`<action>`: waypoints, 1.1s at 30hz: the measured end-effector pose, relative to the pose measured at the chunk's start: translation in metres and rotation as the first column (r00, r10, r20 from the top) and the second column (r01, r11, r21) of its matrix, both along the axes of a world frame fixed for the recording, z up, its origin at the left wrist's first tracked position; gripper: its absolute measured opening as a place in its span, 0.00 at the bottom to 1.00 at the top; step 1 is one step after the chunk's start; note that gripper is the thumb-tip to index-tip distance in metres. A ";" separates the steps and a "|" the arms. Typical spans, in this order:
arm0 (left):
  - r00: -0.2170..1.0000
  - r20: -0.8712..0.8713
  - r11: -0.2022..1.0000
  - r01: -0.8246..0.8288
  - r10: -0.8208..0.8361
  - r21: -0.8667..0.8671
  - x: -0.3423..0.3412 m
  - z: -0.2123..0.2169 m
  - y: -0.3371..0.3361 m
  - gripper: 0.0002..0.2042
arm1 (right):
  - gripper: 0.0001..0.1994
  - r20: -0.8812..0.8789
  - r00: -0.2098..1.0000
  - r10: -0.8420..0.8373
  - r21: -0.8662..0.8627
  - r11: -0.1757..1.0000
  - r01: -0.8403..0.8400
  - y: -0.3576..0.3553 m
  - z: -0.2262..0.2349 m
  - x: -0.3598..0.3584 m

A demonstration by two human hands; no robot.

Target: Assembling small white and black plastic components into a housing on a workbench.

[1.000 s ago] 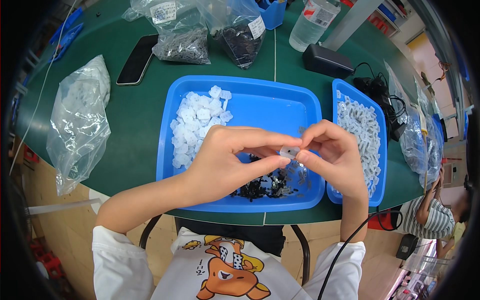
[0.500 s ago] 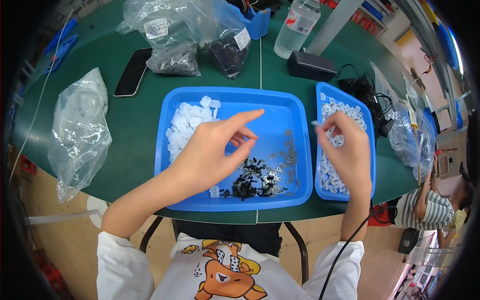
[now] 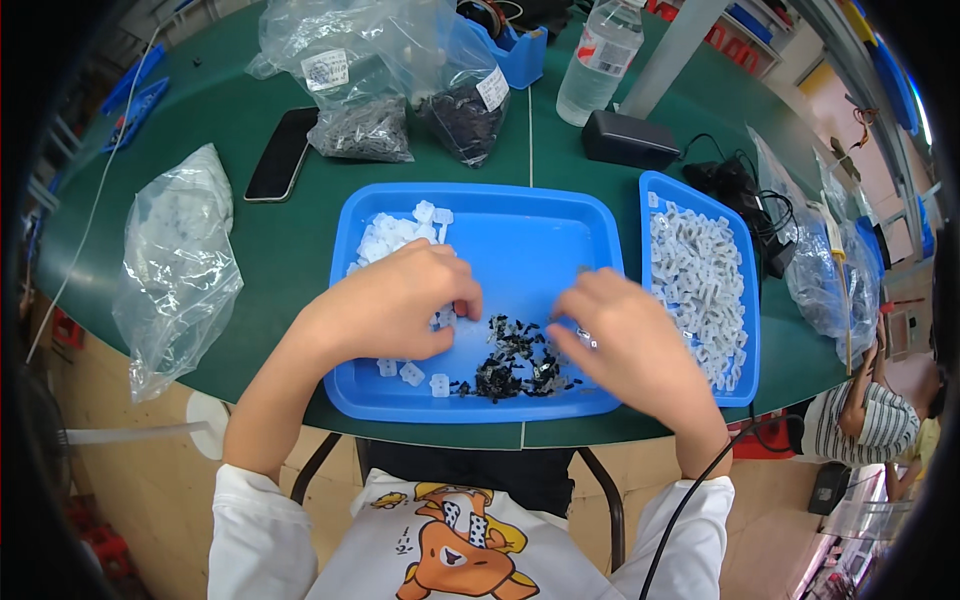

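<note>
- Left hand (image 3: 395, 305), centre frame, lies curled over the white plastic pieces (image 3: 392, 238) in the large blue tray (image 3: 520, 225); fingertips hidden, so its grip cannot be told.
- Right hand (image 3: 625, 345), right of centre, pinches at the small black parts (image 3: 515, 362), possibly holding one.
- Advice: lift one piece per hand and keep both low over the tray.
- Narrow tray (image 3: 745, 300), right, holds finished-looking white pieces.

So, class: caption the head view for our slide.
Left hand on white clips, right hand at black parts, in a blue tray.
</note>
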State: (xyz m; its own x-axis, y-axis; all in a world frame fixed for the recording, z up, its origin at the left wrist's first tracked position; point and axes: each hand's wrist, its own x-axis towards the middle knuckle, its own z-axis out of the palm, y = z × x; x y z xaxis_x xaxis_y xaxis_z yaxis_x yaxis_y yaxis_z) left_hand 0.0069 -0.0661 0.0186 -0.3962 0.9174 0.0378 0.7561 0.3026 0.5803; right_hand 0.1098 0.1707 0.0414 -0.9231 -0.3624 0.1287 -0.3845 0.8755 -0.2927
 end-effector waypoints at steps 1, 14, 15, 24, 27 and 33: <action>1.000 -0.016 1.000 0.010 -0.010 -0.007 0.000 0.000 0.000 0.08 | 0.07 0.028 0.998 0.063 -0.024 0.998 -0.063 -0.008 -0.005 -0.002; 0.983 -0.172 0.996 -0.044 0.057 0.078 0.006 -0.006 0.006 0.06 | 0.08 0.093 0.992 0.083 -0.265 0.963 -0.055 0.001 -0.023 -0.009; 0.980 -0.183 0.990 -0.060 0.083 0.125 0.007 -0.006 0.008 0.06 | 0.08 0.105 0.992 0.070 -0.270 0.962 -0.039 0.001 -0.022 -0.008; 0.781 0.614 0.795 -0.441 0.112 0.416 0.031 -0.012 0.034 0.06 | 0.04 0.135 0.989 0.056 -0.281 0.960 -0.016 -0.004 -0.031 -0.009; 0.484 0.874 0.771 -0.573 0.045 0.278 0.034 -0.005 0.035 0.06 | 0.04 0.112 0.992 0.059 -0.270 0.962 -0.026 -0.002 -0.034 -0.009; 0.396 0.913 0.727 -0.656 0.101 0.204 0.031 -0.004 0.031 0.05 | 0.05 0.098 0.994 0.044 -0.200 0.979 -0.024 -0.005 -0.039 -0.007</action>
State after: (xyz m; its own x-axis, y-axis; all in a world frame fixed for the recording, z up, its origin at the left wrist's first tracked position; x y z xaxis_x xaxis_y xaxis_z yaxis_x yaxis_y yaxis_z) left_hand 0.0378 -0.0347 0.0143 -0.7826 0.6012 -0.1613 -0.2720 -0.0972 0.9574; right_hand 0.1027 0.1657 0.0022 -0.9225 -0.3706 0.1079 -0.3728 0.7829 -0.4982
